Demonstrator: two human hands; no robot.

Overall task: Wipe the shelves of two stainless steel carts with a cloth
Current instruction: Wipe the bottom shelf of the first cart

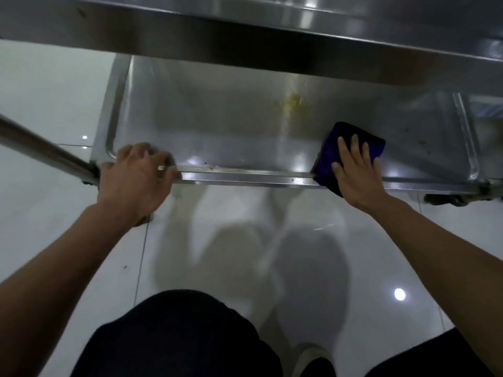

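A stainless steel cart fills the upper half of the view. Its lower shelf (217,126) lies below me, with a yellowish smear (292,102) near its middle. A folded dark blue cloth (329,148) lies over the shelf's front rim on the right. My right hand (356,170) presses flat on the cloth with straight fingers. My left hand (136,178) grips the front rim of the shelf near its left corner, fingers curled over the edge. The upper shelf (245,42) overhangs and hides the back of the lower one.
A cart leg tube (40,151) slants in from the left to the shelf's front left corner. A caster (446,200) shows under the front right corner. Glossy white floor tiles (231,240) lie below, and my dark-clothed knees fill the bottom of the view.
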